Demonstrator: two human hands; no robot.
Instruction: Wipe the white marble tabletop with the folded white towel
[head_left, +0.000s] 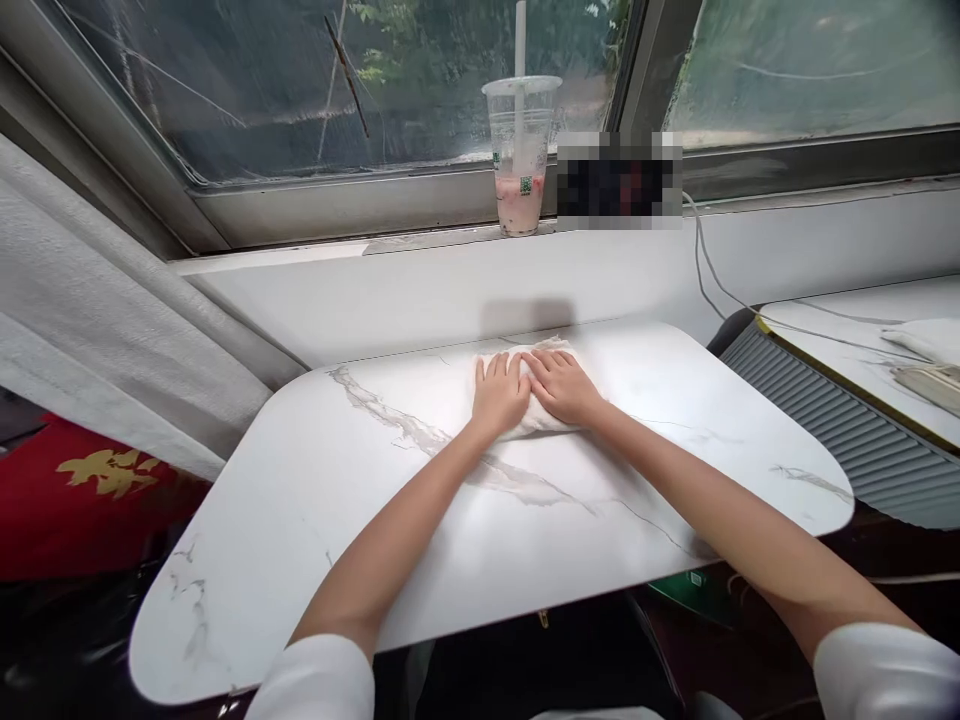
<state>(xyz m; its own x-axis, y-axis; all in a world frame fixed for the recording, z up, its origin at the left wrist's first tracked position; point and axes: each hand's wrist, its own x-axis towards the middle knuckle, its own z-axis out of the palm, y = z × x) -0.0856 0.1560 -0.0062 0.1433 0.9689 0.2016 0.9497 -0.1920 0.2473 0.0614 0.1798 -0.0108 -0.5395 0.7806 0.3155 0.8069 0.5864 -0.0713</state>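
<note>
A folded white cloth point(541, 418) lies on the white marble-patterned table point(315, 480), close to its far edge. On the cloth's left half rests my left hand point(501, 392), palm down with its fingers stretched out. My right hand point(564, 388) lies flat across the upper right part, its fingers pointing up and to the left. The two hands almost touch at the thumbs. Neither one is wrapped round the cloth, and both palms are hidden from view.
A clear plastic cup point(517, 190) with a straw and some pink drink stands on the window sill, beside a blurred-out object point(619, 182). White cables point(712, 262) run down to the right. A curtain point(112, 300) and a red bag-like cloth point(82, 500) are at the left.
</note>
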